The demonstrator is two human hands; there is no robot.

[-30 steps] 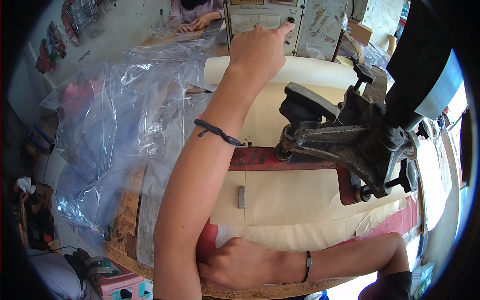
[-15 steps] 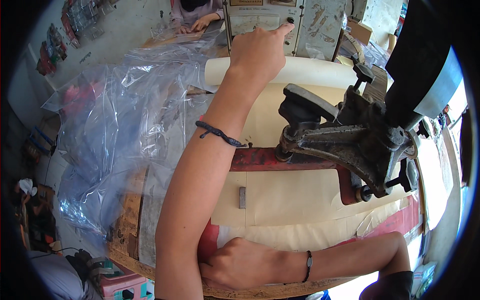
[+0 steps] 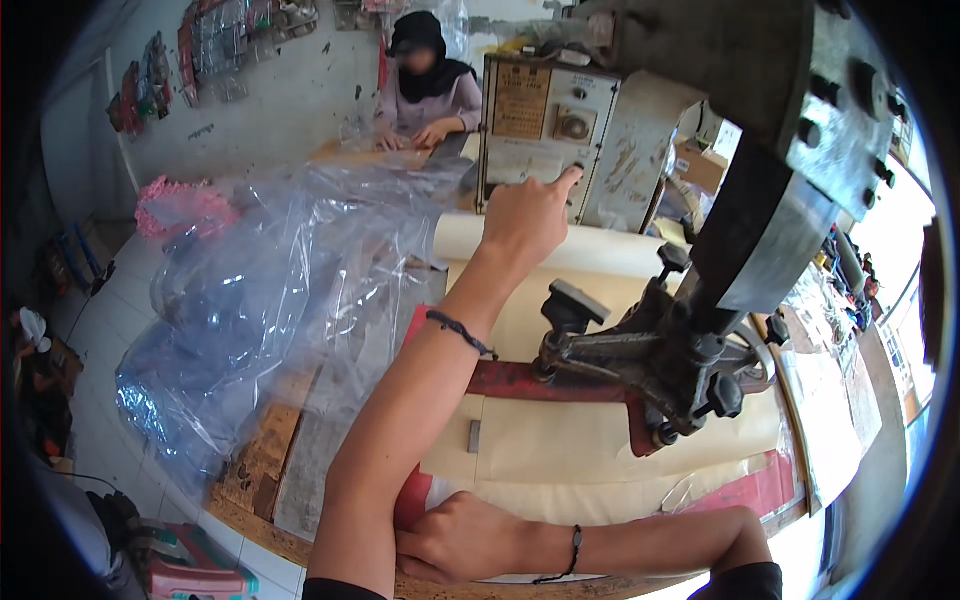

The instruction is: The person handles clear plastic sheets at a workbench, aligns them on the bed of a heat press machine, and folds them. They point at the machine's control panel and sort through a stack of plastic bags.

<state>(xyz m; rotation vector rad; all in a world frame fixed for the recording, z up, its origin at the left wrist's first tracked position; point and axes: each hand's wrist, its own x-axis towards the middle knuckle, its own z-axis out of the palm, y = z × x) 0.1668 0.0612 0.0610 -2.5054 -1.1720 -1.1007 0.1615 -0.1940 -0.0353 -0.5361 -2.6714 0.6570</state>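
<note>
My left hand (image 3: 525, 220) reaches across to the upright metal control box (image 3: 535, 165). One digit is stretched out onto a dark button or knob on its front, and the other fingers are curled with nothing visible in them. Low in the view, my right hand (image 3: 462, 540) is closed at the near table edge, beside a red piece (image 3: 413, 497) under the cream sheet (image 3: 560, 445). Whatever its fingers hold is hidden. A red metal bar (image 3: 590, 388) lies over the sheet, below a dark cast-metal press head (image 3: 680, 370). A small grey block (image 3: 474, 436) rests on the sheet.
Crumpled clear plastic sheeting (image 3: 260, 270) covers the left side. Behind the sheet lies a cream roll (image 3: 625, 252). The heavy machine column (image 3: 760, 230) rises at the right. Another person (image 3: 430, 95) sits at a far table. A reddish plastic stool (image 3: 195, 565) stands lower left.
The view has tilted upward, showing more of the control box and the other person. My left hand stays at the box's button, and my right hand stays at the near edge.
</note>
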